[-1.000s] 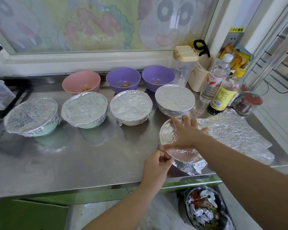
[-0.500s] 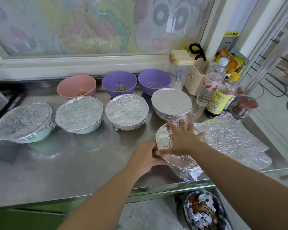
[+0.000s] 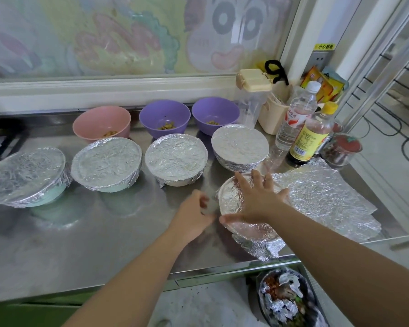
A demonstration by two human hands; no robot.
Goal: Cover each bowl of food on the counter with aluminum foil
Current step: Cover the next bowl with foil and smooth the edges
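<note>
Stainless worktop (image 3: 104, 232) under a window painted with cartoon figures. Bowl in hand (image 3: 229, 199) sits at the near right edge, foil over its top and crumpled down its near side. Right hand (image 3: 257, 199) lies flat on the foil, fingers spread, pressing down. Left hand (image 3: 194, 215) is just left of the bowl's left rim, fingers loosely curled, nothing visibly pinched; cannot tell whether the fingertips touch the foil. Bowl is round, so no long axis; the open work is the left rim, on the left hand's side. Middle row: four covered bowls (image 3: 105, 162), running left to right. Far row: pink bowl (image 3: 102, 121) and two purple bowls (image 3: 164, 119), uncovered, food visible inside. These lie far and left of both hands, left hand nearer. Loose foil sheet (image 3: 321, 199) lies flat to the right of the bowl in hand, beside the right forearm. Judgement: sheet from the right, bowl from the far left, so a cross-reach. Writing: yellow wall sticker (image 3: 324, 46) begins 小心, rest too small. Clear bottle (image 3: 295, 119) has a red-and-white label with Chinese characters, unreadable. Yellow-capped bottle (image 3: 309, 140) shows a yellow label with a barcode, text illegible.
</note>
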